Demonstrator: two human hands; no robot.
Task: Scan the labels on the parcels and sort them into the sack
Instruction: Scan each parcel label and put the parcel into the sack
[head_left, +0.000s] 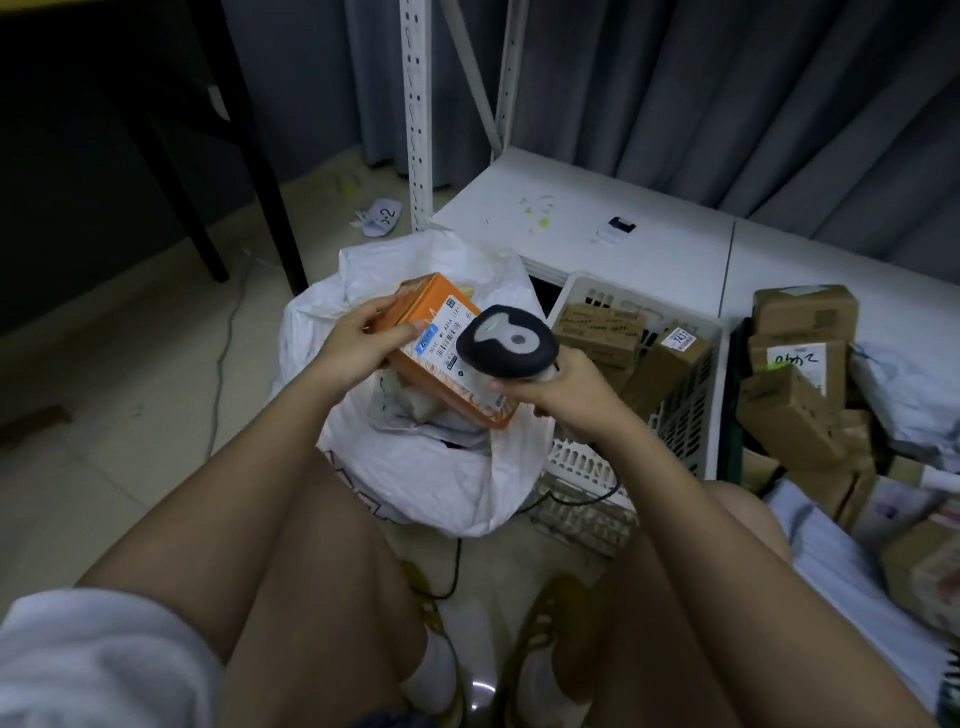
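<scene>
Holding an orange box (441, 353) over the open white sack (431, 467), the left hand (363, 345) curls its fingers around the box's edge. The right hand (550, 387) grips a black scanner (506, 340) just above the box's label (447, 332). A white basket (696, 415) of brown parcels (602, 332) stands beside the sack.

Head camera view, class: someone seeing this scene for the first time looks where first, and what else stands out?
The eye lands at the centre, where the left hand holds an orange parcel over the open white sack while the right hand aims a dark scanner at its label. To the right, a white crate holds brown boxes, and more cardboard parcels are piled beyond it.
</scene>
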